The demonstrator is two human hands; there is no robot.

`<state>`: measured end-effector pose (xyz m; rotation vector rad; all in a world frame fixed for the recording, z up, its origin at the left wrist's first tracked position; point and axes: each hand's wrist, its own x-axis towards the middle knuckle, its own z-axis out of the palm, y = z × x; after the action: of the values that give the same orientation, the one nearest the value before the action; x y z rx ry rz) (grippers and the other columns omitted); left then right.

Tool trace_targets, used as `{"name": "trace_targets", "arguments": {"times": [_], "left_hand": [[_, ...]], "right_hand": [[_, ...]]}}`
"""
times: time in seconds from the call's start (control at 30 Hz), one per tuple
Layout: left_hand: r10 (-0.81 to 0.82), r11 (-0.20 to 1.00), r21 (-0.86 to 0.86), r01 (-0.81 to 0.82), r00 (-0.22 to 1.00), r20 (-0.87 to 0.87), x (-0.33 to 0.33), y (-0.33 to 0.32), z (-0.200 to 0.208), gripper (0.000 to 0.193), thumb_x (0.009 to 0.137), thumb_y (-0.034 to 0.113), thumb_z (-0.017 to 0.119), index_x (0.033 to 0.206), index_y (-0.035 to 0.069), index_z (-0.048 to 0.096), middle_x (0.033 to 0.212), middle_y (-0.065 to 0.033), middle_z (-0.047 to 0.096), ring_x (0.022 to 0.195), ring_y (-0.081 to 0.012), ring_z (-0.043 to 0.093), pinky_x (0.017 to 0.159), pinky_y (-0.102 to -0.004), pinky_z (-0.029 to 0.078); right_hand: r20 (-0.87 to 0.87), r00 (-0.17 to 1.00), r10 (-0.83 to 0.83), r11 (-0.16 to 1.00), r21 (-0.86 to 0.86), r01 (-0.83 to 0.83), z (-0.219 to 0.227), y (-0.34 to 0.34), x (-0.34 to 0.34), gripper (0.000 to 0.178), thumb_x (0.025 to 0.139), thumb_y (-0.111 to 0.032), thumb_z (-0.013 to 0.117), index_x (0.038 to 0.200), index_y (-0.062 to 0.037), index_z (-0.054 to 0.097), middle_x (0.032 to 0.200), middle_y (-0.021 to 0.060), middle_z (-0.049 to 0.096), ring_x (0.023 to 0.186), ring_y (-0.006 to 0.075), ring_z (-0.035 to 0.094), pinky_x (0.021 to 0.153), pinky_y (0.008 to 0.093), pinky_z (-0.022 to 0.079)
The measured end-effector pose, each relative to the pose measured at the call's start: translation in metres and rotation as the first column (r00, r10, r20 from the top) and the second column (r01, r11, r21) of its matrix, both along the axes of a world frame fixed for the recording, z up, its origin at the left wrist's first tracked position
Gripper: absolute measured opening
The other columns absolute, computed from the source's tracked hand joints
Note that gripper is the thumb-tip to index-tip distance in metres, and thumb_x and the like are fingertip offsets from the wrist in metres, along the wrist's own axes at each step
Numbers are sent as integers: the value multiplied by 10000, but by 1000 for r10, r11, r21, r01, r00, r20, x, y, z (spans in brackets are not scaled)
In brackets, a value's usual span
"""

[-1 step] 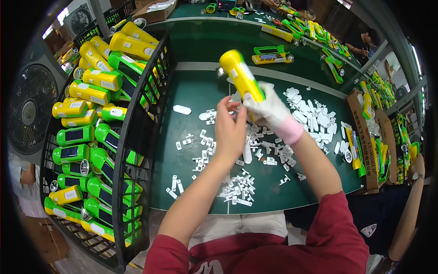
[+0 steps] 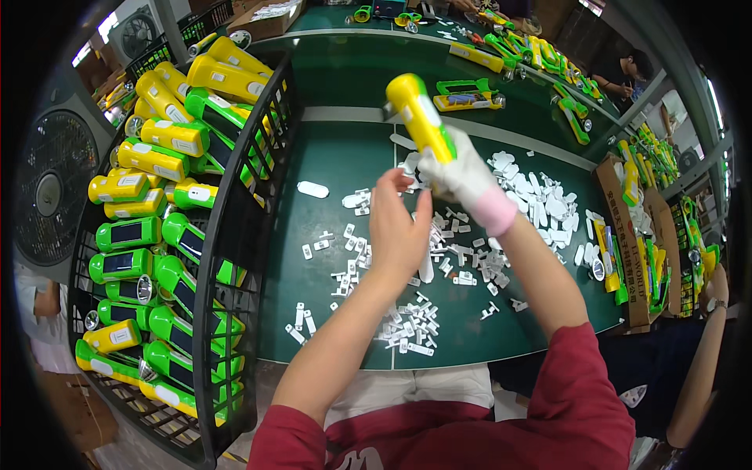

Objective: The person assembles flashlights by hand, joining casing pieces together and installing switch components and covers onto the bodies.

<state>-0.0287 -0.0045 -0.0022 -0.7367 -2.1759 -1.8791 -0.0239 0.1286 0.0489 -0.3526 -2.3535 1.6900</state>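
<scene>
A yellow and green flashlight [image 2: 421,117] is gripped in my right hand [image 2: 464,174], which wears a white glove with a pink cuff. It is tilted above the table, its wide end up and toward the far left, and a pale strip shows along its side. Close by on the left is my bare left hand [image 2: 399,227]. Its thumb stands apart from the slightly bent fingers, and I see nothing held in it. Under both hands, small white plastic parts [image 2: 415,321] lie scattered on the green table [image 2: 313,235].
At my left stands a black plastic crate [image 2: 205,337] heaped with flashlights. A fan [image 2: 53,188] is behind it. White oval covers [image 2: 540,196] are piled on the right, near a cardboard box [image 2: 623,235]. More flashlights lie on the raised shelf [image 2: 352,63]. Another person's arm [image 2: 701,368] shows at right.
My right hand has lifted the flashlight slightly, up and away. My left thumb has spread from the fingers, and a gap now shows between my two hands.
</scene>
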Motion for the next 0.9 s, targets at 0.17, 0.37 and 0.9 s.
{"name": "trace_targets", "arguments": {"times": [0.17,0.37,0.9], "left_hand": [[-48,976,-213,-51,899,-435,16,2,10,261,712,43,601,952,-11,515,897,-144,522,839,-310,503,744,-389,413],[-121,934,-353,-60,874,-470,23,4,8,239,675,35,604,905,11,543,856,-106,511,794,-259,510,676,-354,416],[-201,919,-393,22,885,-419,26,8,0,255,646,30,609,894,9,557,839,-87,514,752,-231,509,646,-325,420]], "right_hand": [[-8,968,-252,745,637,199,-3,38,-104,657,785,-318,589,1353,-161,300,1035,220,571,966,331,584,822,381,464],[90,804,-588,524,799,294,-42,55,-221,443,879,-256,473,1312,-243,380,1146,161,461,1088,337,495,814,521,426],[556,715,-424,45,802,-596,7,169,-185,1272,423,-173,866,1430,-196,89,1431,185,186,1319,340,220,1056,431,289]]}}
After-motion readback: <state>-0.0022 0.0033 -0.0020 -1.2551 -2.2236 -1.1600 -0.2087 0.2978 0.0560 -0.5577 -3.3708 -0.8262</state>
